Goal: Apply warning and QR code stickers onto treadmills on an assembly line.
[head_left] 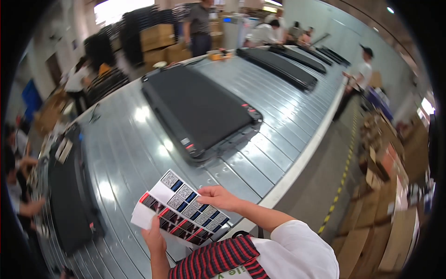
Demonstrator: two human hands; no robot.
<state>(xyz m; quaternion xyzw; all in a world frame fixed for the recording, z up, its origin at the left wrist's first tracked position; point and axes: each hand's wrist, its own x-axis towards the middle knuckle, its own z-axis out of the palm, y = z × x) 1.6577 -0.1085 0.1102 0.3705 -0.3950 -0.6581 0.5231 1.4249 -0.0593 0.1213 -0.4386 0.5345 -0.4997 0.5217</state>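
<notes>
Left hand [154, 239] pinches the lower edge of 2 label sheets [183, 209], fingers closed on them, while the right hand [222, 197] grips their right side. Sheets hover over the metal conveyor [125, 158], near a flat black machine [197, 109].

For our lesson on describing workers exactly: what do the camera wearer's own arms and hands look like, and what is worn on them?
Both hands, left hand and right hand, are bare: no gloves, rings or watch show. Both forearms are uncovered. The right arm carries a short white sleeve ending above the elbow. The left arm shows no sleeve in view. A red-and-black striped garment covers the chest between them.
</notes>
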